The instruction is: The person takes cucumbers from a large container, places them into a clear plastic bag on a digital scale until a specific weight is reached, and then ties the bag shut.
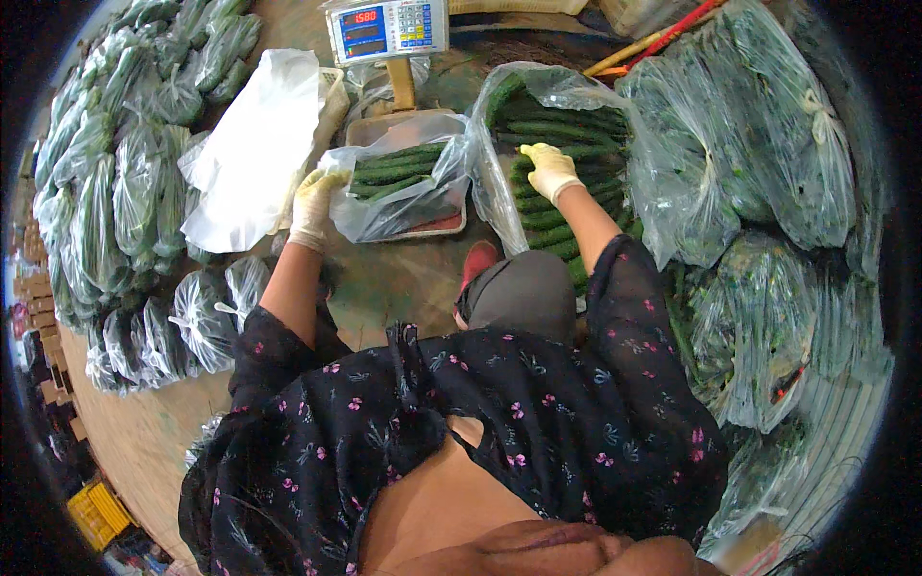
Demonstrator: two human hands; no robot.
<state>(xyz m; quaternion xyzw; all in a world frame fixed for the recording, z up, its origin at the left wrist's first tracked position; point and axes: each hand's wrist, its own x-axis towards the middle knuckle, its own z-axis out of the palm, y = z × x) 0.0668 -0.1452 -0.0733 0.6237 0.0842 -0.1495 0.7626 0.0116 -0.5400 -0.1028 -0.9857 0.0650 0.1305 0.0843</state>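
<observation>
My left hand [314,205], in a pale glove, grips the left rim of a clear plastic bag [400,209]. Several green cucumbers [396,173] lie inside that bag, which rests on the tray of a digital scale [450,229]. To the right, my right hand [551,171], gloved too, is over a large open plastic bag [497,205] full of long cucumbers [569,133]. Its fingers are bent among the cucumbers; whether they hold one is hidden by the hand.
The scale's lit display [389,29] stands behind its tray. White plastic sheets [252,151] lie over a crate [331,108] at left. Filled, tied bags [137,187] are piled beyond them, with smaller ones [198,317] nearer. Large tied sacks [778,129] crowd the right side.
</observation>
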